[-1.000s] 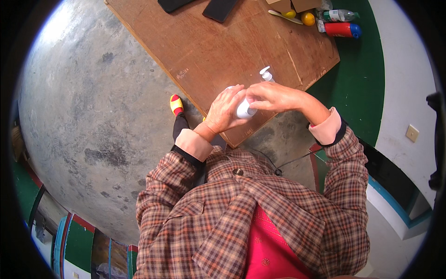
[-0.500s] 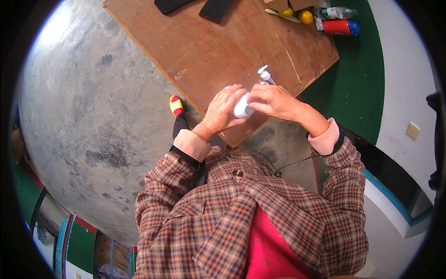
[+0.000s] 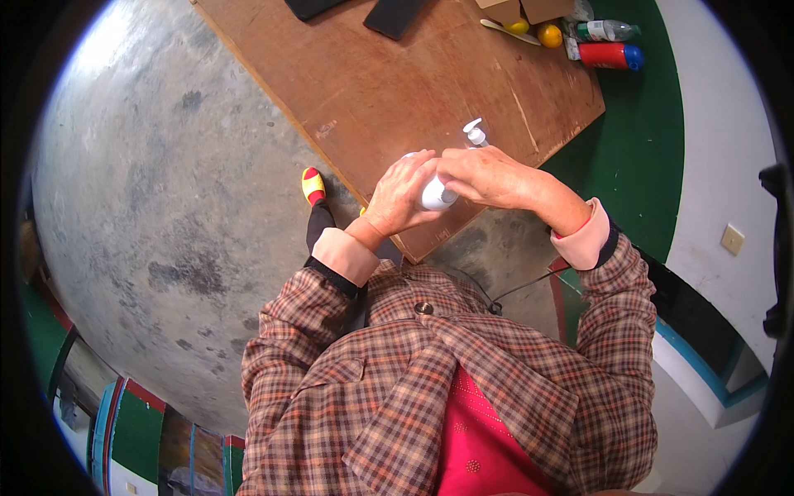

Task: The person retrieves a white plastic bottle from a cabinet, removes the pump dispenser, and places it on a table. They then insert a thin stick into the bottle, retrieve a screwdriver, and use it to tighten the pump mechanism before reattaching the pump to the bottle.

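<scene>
A smooth white bottle (image 3: 437, 195) is held over the near corner of the wooden table, and my left hand (image 3: 399, 197) is wrapped round it. My right hand (image 3: 490, 177) is closed, with bent fingertips pressed against the bottle's right side. Whatever those fingertips may pinch is hidden beneath them. Just beyond my right hand there is a white pump head (image 3: 475, 132) with a spout. Its lower part disappears behind my knuckles, so I cannot tell whether it stands or lies.
Two black flat objects (image 3: 395, 16) lie at the far edge of the brown wooden table (image 3: 397, 99). At its far right are a cardboard box (image 3: 501, 10), yellow-orange fruit (image 3: 549, 35), a clear bottle (image 3: 608, 31) and a red blue-capped bottle (image 3: 609, 56). A green-and-white wall (image 3: 653, 165) borders the right.
My right hand has turned slightly and its fingers have closed further over the bottle's right side. My left hand keeps its hold on the bottle. The view has shifted a little.
</scene>
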Available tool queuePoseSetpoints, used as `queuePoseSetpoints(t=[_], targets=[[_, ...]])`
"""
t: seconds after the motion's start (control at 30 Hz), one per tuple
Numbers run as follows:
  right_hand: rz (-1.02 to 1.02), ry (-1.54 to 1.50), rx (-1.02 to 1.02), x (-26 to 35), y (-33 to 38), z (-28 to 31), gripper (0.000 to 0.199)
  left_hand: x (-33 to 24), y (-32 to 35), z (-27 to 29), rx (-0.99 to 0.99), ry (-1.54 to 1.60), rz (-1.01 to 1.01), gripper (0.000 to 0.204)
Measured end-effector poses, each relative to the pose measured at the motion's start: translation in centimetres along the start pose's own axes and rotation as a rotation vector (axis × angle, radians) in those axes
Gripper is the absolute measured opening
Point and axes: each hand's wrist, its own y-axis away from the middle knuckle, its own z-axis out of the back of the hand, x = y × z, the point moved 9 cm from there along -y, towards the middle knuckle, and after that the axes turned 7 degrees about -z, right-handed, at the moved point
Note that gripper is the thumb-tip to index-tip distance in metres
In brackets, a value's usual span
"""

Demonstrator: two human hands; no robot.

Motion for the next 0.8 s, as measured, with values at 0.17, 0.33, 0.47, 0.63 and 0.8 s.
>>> queuePoseSetpoints(t=[0.17,0.33,0.47,0.63,0.8], targets=[[0.087,0.100,-0.061,0.5,0.4,-0.4,0.024,0.0,0.0,0.0,0.002,-0.016,0.008,0.081],[0.156,0.249,-0.158,1.1,1.0,-1.0,0.024,-0.1,0.0,0.1,0.016,-0.021,0.014,0.081],[0.183,0.386,-0.233,1.6,1.2,-1.3,0.021,-0.3,0.0,0.3,-0.002,-0.017,0.006,0.082],[0.157,0.439,-0.244,1.6,1.2,-1.5,0.019,-0.4,0.0,0.3,-0.006,-0.024,0.000,0.082],[0.147,0.287,-0.209,1.1,1.3,-1.3,0.021,-0.5,-0.1,0.3,-0.009,-0.026,-0.002,0.082]])
